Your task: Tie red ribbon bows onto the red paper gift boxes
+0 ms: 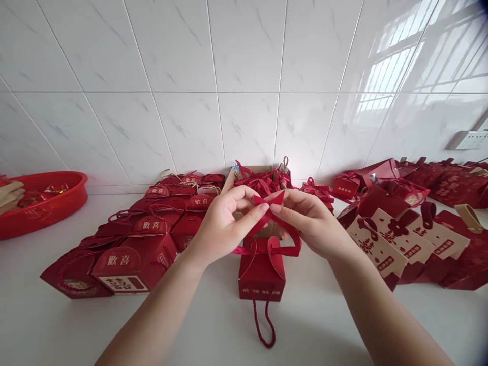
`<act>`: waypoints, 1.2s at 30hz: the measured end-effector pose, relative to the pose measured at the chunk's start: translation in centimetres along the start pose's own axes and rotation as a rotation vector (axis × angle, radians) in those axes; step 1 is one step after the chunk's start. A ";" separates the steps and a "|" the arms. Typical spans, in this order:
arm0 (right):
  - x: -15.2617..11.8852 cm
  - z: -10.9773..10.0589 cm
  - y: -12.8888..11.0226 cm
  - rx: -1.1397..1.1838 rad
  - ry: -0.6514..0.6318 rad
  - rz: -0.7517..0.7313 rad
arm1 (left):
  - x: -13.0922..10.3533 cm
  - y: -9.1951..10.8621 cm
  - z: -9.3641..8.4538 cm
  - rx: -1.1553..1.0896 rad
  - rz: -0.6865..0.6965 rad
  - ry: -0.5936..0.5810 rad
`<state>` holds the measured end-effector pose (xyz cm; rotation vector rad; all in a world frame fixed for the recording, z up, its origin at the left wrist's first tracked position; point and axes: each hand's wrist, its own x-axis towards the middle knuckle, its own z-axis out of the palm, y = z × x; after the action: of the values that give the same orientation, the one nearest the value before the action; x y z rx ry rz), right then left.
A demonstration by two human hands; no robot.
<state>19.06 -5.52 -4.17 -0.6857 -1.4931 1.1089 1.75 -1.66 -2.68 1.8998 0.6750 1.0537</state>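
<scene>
A small red gift box (262,277) stands on the white counter in front of me, its rope handle (260,333) drooping toward me. A red ribbon (287,250) passes through the slots in the box's top flaps. Above the box, my left hand (231,221) pinches one part of the ribbon between thumb and fingers. My right hand (305,218) pinches another part, and the thumbs nearly meet where the ribbon crosses. Two pointed ribbon ends stick up there. Behind my hands, an open cardboard box (229,182) holds a heap of red ribbons, partly hidden.
Several red gift boxes (137,254) with rope handles fill the left-centre. A red plastic basin (57,211) with wrapped pieces and a gloved hand (10,197) is at far left. Several red and cream gift bags (381,244) crowd the right. White tiles (247,127) rise behind.
</scene>
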 end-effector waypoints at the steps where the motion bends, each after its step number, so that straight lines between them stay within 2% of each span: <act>1: 0.1 0.0 0.1 0.010 0.004 -0.008 | 0.1 0.0 -0.1 -0.004 -0.007 -0.007; 6: 0.3 -0.2 0.5 -0.018 0.093 -0.021 | 0.4 -0.1 -0.7 -0.053 -0.115 -0.145; 10: 0.2 -0.7 0.5 -0.093 0.062 -0.052 | 0.8 -0.4 -1.2 -0.047 -0.157 -0.192; 12: 0.1 -1.1 0.3 -0.214 0.013 -0.131 | 1.0 -0.7 -1.2 0.001 -0.164 -0.203; 16: -0.2 -1.6 -0.1 -0.638 -0.047 -0.345 | 1.3 -1.2 -1.2 0.107 -0.183 -0.180; 20: -0.2 -1.6 0.0 -0.867 -0.023 -0.417 | 1.4 -1.1 -1.1 0.085 -0.199 -0.162; 27: 0.3 -1.6 1.1 -0.950 0.035 -0.481 | 1.4 -0.3 -1.1 -0.006 -0.214 -0.263; 31: 0.4 -1.8 1.2 -0.906 0.054 -0.504 | 1.3 -0.1 -1.5 0.013 -0.136 -0.302; 34: 0.4 -2.1 1.0 -0.827 0.072 -0.519 | 0.9 0.1 -2.0 0.131 -0.050 -0.308; 36: 0.4 -2.3 0.7 -0.765 0.109 -0.522 | 0.6 0.3 -2.5 0.288 0.018 -0.224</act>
<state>21.10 -4.26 -4.73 -0.7786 -1.8577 0.0782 -0.13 -0.31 -1.48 2.2351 0.7100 0.7697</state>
